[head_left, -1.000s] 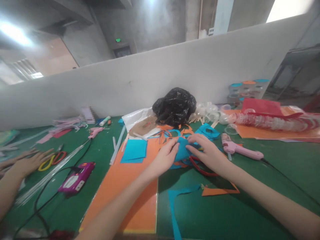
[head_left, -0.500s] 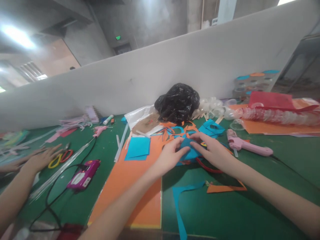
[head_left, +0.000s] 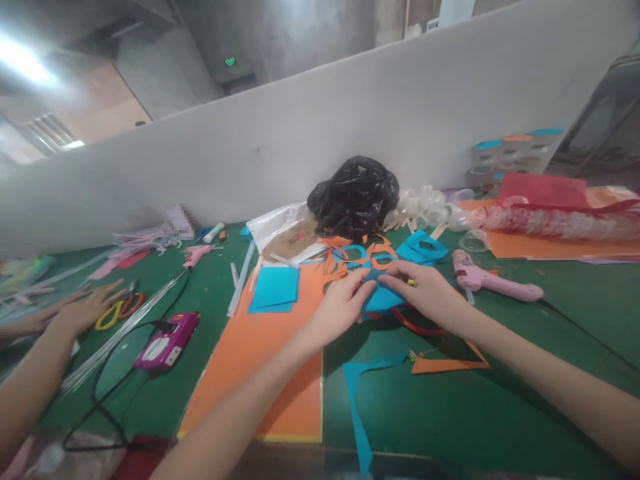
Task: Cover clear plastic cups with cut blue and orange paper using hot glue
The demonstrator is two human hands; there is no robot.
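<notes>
A: Head view. State of the hands?

B: The left hand [head_left: 340, 310] and right hand [head_left: 425, 292] meet mid-bench, fingers bent and closed in from either side on a blue craft-paper piece [head_left: 384, 300]. The piece sits between the fingertips and is pinched by both hands, its edges partly hidden by them.

A: Condition of the work?

B: Cutting is evident: orange scraps [head_left: 360, 255] and a blue offcut [head_left: 356, 393] lie about. Blue squares [head_left: 274, 290] rest uncut on an orange sheet [head_left: 260, 363]. A pink glue gun [head_left: 493, 283] lies untouched, right of the hands.

A: Anything else nearby?

B: A co-worker's hand [head_left: 87, 308] rests flat on the green mat [head_left: 450, 417], just beside yellow-and-red scissors [head_left: 117, 313].
</notes>
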